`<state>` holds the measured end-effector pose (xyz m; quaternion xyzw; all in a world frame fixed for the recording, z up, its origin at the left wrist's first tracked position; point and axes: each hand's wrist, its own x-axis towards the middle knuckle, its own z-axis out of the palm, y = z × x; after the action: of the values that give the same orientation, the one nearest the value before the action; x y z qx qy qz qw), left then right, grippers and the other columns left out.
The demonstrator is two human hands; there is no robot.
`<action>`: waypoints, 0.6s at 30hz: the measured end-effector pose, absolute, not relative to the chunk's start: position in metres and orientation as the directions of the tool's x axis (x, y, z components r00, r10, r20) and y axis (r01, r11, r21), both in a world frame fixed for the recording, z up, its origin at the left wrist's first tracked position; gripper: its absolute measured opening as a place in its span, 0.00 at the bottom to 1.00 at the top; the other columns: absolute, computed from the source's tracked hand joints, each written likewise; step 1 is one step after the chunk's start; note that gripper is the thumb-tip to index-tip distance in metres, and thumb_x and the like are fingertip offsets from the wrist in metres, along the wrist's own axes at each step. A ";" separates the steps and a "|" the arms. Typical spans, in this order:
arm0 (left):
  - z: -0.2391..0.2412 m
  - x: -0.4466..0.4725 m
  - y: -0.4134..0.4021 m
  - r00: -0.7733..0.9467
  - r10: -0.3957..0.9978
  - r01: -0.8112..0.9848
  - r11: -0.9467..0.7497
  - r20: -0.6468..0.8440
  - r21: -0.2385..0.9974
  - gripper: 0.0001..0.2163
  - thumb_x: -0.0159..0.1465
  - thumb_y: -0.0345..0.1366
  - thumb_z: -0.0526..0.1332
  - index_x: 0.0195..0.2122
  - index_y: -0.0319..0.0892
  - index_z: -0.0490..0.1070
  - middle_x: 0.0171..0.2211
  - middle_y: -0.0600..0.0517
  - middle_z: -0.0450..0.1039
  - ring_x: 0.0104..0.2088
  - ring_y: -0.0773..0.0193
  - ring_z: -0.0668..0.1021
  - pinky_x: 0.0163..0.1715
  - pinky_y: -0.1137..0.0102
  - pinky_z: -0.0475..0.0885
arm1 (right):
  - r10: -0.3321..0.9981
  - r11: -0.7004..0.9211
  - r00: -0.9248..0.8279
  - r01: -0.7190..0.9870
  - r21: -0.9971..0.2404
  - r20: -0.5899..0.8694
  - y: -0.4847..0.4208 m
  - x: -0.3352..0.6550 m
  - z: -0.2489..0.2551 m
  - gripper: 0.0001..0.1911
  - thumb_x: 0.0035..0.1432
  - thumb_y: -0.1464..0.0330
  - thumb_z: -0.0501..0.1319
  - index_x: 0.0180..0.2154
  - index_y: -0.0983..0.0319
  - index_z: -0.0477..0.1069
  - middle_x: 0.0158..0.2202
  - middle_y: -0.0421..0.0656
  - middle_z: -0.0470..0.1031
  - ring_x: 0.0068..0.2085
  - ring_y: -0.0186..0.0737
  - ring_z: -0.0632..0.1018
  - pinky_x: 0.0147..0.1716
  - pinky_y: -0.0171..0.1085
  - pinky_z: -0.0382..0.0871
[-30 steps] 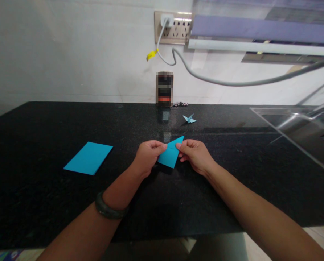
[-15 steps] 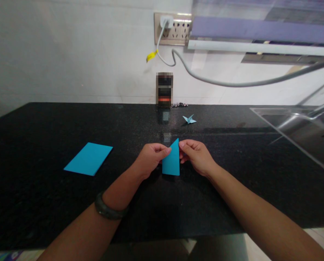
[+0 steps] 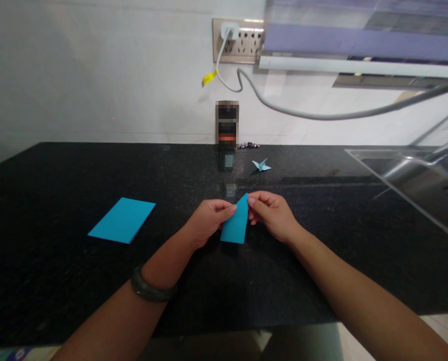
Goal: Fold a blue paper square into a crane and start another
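Between my two hands is a folded piece of blue paper, narrow, with a slanted top edge rising to a point at the upper right. My left hand pinches its left edge, thumb on the front and fingers behind. At the upper right edge, near the point, my right hand grips the paper between thumb and fingertips. A flat stack of blue paper sheets lies on the counter to the left. Beyond my hands rests a small light-blue folded paper crane.
The black stone countertop runs back to a white wall. A pixelated upright box-like object stands against it, with a string of beads beside it. A metal sink is at the right. A grey cable hangs from the wall socket.
The folded blue paper has tilted, its lower end swinging slightly left. Both hands keep their hold and have hardly moved.
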<state>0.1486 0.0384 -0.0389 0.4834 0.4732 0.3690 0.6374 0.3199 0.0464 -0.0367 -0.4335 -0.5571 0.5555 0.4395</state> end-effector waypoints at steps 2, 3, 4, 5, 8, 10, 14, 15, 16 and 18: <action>-0.038 0.149 0.038 0.289 0.931 0.010 0.229 -0.222 0.973 0.13 0.51 0.44 0.64 0.27 0.38 0.73 0.23 0.53 0.70 0.22 0.70 0.68 0.23 0.73 0.62 | 0.976 0.028 -0.219 0.038 -0.999 0.019 0.046 0.320 -0.035 0.13 0.48 0.60 0.61 0.30 0.64 0.71 0.19 0.37 0.69 0.19 0.28 0.69 0.19 0.30 0.65; -0.038 0.149 0.038 0.300 0.933 0.018 0.206 -0.201 0.978 0.14 0.52 0.45 0.63 0.27 0.38 0.73 0.23 0.53 0.70 0.22 0.70 0.67 0.23 0.73 0.62 | 0.977 0.034 -0.212 0.053 -0.998 0.022 0.046 0.319 -0.034 0.12 0.48 0.61 0.61 0.30 0.64 0.71 0.19 0.37 0.70 0.19 0.28 0.69 0.19 0.30 0.65; -0.038 0.150 0.038 0.311 0.933 0.025 0.180 -0.179 0.983 0.15 0.53 0.47 0.61 0.26 0.38 0.73 0.22 0.53 0.69 0.22 0.70 0.67 0.23 0.73 0.61 | 0.977 0.038 -0.210 0.064 -0.997 0.024 0.045 0.318 -0.033 0.12 0.47 0.61 0.61 0.29 0.64 0.71 0.19 0.37 0.70 0.19 0.28 0.69 0.19 0.30 0.66; -0.038 0.150 0.038 0.318 0.935 0.033 0.155 -0.157 0.987 0.16 0.54 0.48 0.60 0.25 0.38 0.72 0.22 0.53 0.69 0.22 0.70 0.66 0.23 0.73 0.61 | 0.977 0.044 -0.210 0.075 -0.996 0.027 0.044 0.317 -0.033 0.11 0.47 0.62 0.61 0.29 0.64 0.71 0.19 0.37 0.70 0.19 0.28 0.69 0.19 0.30 0.65; -0.038 0.152 0.037 0.306 0.944 0.071 0.110 -0.127 0.991 0.18 0.57 0.49 0.57 0.24 0.38 0.71 0.19 0.55 0.65 0.20 0.71 0.63 0.22 0.73 0.59 | 0.975 0.068 -0.219 0.116 -0.991 0.041 0.042 0.314 -0.034 0.09 0.46 0.64 0.61 0.28 0.64 0.70 0.18 0.37 0.69 0.17 0.27 0.68 0.17 0.30 0.64; -0.038 0.153 0.036 0.289 0.948 0.087 0.116 -0.137 0.989 0.17 0.56 0.49 0.58 0.24 0.38 0.71 0.18 0.55 0.64 0.20 0.71 0.62 0.21 0.73 0.58 | 0.974 0.088 -0.218 0.146 -0.985 0.055 0.041 0.313 -0.035 0.09 0.46 0.64 0.61 0.27 0.64 0.70 0.18 0.36 0.68 0.17 0.27 0.67 0.16 0.29 0.62; -0.037 0.154 0.035 0.312 0.937 0.063 0.147 -0.159 0.987 0.17 0.54 0.50 0.60 0.22 0.38 0.70 0.17 0.57 0.60 0.19 0.72 0.60 0.20 0.74 0.56 | 0.974 0.092 -0.220 0.176 -0.980 0.051 0.041 0.312 -0.038 0.08 0.46 0.65 0.61 0.29 0.63 0.70 0.18 0.35 0.67 0.17 0.27 0.66 0.16 0.29 0.62; -0.037 0.154 0.035 0.322 0.933 0.054 0.150 -0.159 0.987 0.17 0.53 0.50 0.60 0.22 0.38 0.70 0.16 0.57 0.59 0.19 0.72 0.60 0.20 0.74 0.55 | 0.974 0.084 -0.220 0.175 -0.981 0.044 0.041 0.312 -0.038 0.08 0.46 0.65 0.61 0.29 0.63 0.70 0.18 0.35 0.67 0.18 0.27 0.66 0.16 0.29 0.62; -0.037 0.153 0.035 0.327 0.932 0.043 0.153 -0.159 0.987 0.17 0.53 0.49 0.61 0.22 0.38 0.70 0.16 0.58 0.59 0.18 0.72 0.60 0.19 0.74 0.55 | 0.975 0.076 -0.219 0.171 -0.982 0.038 0.041 0.312 -0.037 0.08 0.46 0.65 0.61 0.29 0.63 0.69 0.18 0.35 0.66 0.18 0.27 0.66 0.15 0.29 0.62; -0.038 0.154 0.035 0.330 0.930 0.006 0.170 -0.162 0.985 0.17 0.53 0.48 0.61 0.20 0.38 0.69 0.16 0.58 0.59 0.18 0.73 0.59 0.19 0.74 0.55 | 0.976 0.057 -0.218 0.151 -0.987 0.023 0.041 0.312 -0.036 0.08 0.45 0.65 0.61 0.28 0.63 0.68 0.17 0.34 0.65 0.17 0.27 0.65 0.15 0.29 0.62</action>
<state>0.1538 0.0349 -0.0378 0.5265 0.4443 0.3711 0.6226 0.3124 0.0411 -0.0356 -0.4702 -0.5991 0.5001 0.4121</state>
